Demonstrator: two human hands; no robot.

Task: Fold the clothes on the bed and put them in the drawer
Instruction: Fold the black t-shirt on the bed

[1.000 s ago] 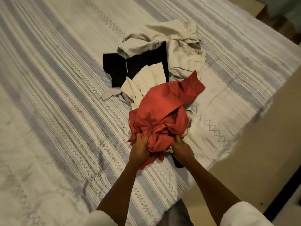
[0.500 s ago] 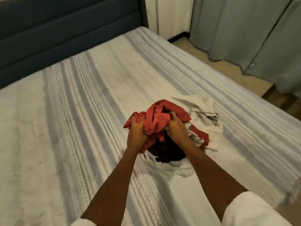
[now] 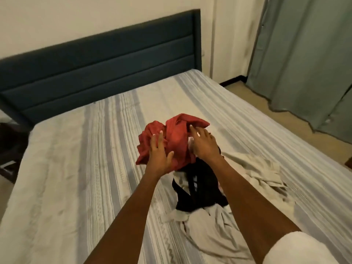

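A bundle of crumpled clothes is shown raised over the middle of the bed (image 3: 76,168), toward its right edge and well short of the headboard (image 3: 95,73). The red garment (image 3: 177,138) forms the top of the bundle and is bracketed by both hands: the left hand (image 3: 159,155) is laid against its near left side with fingers straight and spread, and the right hand (image 3: 204,143) is laid on its right side, fingers likewise extended, not curled round the cloth. Whether the cloth is pressed between the palms or merely touched cannot be told. A black garment (image 3: 198,189) hangs below the red one, and pale garments (image 3: 219,225) trail from it across the striped cover toward the near right corner. The red garment lies directly ahead of both hands, with no clear long axis while bunched; the two hands are about equally near. Sorting is judged to be at its start, with nothing yet folded. Curtains (image 3: 304,63) hang beyond the right edge; no drawer is in view.
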